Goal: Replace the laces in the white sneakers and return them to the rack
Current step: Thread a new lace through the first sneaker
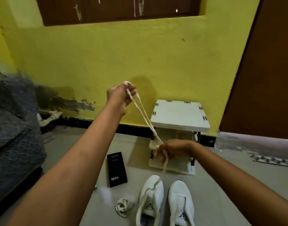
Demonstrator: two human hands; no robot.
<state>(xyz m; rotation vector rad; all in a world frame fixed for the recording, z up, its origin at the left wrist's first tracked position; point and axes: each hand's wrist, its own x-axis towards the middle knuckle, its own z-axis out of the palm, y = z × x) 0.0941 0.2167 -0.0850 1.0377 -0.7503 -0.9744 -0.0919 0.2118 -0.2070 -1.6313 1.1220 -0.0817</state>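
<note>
Two white sneakers stand on the floor with toes pointing away from me, the left sneaker (152, 194) and the right sneaker (181, 201). A white lace (144, 115) runs doubled between my hands. My left hand (122, 95), raised in front of the wall, grips its upper end. My right hand (171, 150), lower and in front of the rack, pinches the lace, and the lace's tail hangs down onto the left sneaker. A bundled lace (122, 207) lies on the floor left of the sneakers. The white rack (179, 118) stands against the wall.
A black phone box (116, 168) lies on the floor left of the rack. A dark patterned mattress (13, 128) fills the left side. A brown door (267, 62) is at the right, a yellow wall (123, 54) behind.
</note>
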